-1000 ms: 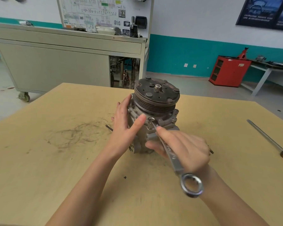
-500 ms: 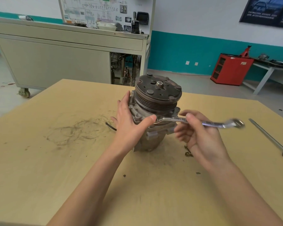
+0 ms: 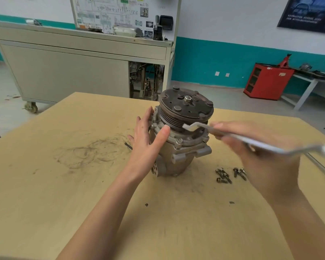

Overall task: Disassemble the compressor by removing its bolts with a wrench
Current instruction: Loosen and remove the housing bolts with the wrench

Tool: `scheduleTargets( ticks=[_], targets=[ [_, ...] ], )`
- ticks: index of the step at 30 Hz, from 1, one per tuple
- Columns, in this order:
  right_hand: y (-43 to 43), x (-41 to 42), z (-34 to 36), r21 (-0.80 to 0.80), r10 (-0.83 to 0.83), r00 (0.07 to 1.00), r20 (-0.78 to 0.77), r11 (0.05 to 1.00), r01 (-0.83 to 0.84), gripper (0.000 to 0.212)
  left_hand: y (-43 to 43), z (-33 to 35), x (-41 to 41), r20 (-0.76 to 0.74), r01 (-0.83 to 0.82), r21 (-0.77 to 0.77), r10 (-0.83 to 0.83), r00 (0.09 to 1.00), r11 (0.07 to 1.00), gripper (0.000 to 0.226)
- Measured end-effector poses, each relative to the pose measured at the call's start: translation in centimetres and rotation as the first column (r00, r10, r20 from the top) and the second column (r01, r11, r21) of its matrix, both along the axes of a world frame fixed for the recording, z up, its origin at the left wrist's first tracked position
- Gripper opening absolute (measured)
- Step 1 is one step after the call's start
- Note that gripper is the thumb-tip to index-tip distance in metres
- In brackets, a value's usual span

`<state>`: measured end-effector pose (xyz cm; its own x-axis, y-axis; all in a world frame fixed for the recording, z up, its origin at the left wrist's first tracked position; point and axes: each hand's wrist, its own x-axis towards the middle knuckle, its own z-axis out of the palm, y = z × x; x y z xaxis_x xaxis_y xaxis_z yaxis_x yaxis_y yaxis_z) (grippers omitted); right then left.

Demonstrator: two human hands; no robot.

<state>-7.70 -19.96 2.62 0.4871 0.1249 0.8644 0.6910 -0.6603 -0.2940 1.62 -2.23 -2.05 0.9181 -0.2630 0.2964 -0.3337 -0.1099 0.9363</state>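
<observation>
So that the compressor (image 3: 182, 152), upright near the table's (image 3: 64, 184) far edge, can't twist, the L hand (image 3: 144, 145) braces it w/ flat fingers while the R hand (image 3: 261, 156) clasps the wrench (image 3: 238, 137), tip by the pulley (image 3: 186, 107).

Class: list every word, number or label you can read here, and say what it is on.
None can be read.
Diagram board: print too small.
Poster: lettering blurred.
Compressor sticker: partly hidden, too small.
Red cabinet label: blurred.
</observation>
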Motion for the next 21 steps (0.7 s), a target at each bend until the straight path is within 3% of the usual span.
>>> scheduleTargets(
  ticks=[2, 5, 9, 13, 15, 16, 17, 19, 21],
  targets=[
    [1.4, -0.7, -0.7, -0.247, -0.167, 0.974, 0.155, 0.948, 0.202, 0.032, 0.0, 0.0, 0.0, 0.009, -0.008, -0.006, 0.008, 1.000, 1.000, 0.093],
    [2.9, -0.9, -2.0, -0.397, -0.237, 0.911, 0.338, 0.842, 0.366, 0.030, 0.0, -0.1, -0.1, 0.022, -0.010, -0.005, 0.010, 1.000, 1.000, 0.090],
    [3.4, -0.7, -3.2, -0.403, -0.223, 0.883, 0.412, 0.825, 0.396, 0.024, 0.0, -0.2, -0.1, 0.019, 0.000, 0.002, 0.000, 1.000, 1.000, 0.089],
    [2.9, -0.5, -4.2, -0.352, -0.187, 0.917, 0.353, 0.881, 0.316, 0.024, 0.0, -0.2, -0.1, 0.016, -0.001, -0.002, 0.001, 1.000, 1.000, 0.091],
    [1.7, -0.3, -4.5, -0.177, -0.108, 0.981, 0.161, 0.975, 0.136, 0.023, 0.0, -0.2, -0.1, 0.015, -0.001, -0.004, 0.001, 1.000, 1.000, 0.090],
    [1.0, -0.1, -4.6, 0.002, 0.006, 1.000, 0.008, 1.000, -0.006, 0.020, 0.0, -0.2, -0.1, 0.014, -0.003, -0.003, 0.003, 1.000, 1.000, 0.090],
    [0.3, 0.3, -4.6, 0.236, 0.173, 0.976, -0.135, 0.962, -0.138, 0.018, 0.0, -0.2, -0.1, 0.013, -0.004, 0.000, 0.004, 1.000, 1.000, 0.089],
    [-1.2, 1.7, -4.0, 0.635, 0.484, 0.831, -0.274, 0.740, -0.222, 0.023, 0.0, -0.2, -0.1, 0.017, 0.003, -0.001, -0.003, 1.000, 1.000, 0.082],
    [-2.6, 3.4, -3.3, 0.787, 0.648, 0.681, -0.342, 0.594, -0.170, 0.025, 0.0, -0.2, -0.2, 0.015, 0.009, -0.013, -0.009, 1.000, 1.000, 0.081]
  ],
)
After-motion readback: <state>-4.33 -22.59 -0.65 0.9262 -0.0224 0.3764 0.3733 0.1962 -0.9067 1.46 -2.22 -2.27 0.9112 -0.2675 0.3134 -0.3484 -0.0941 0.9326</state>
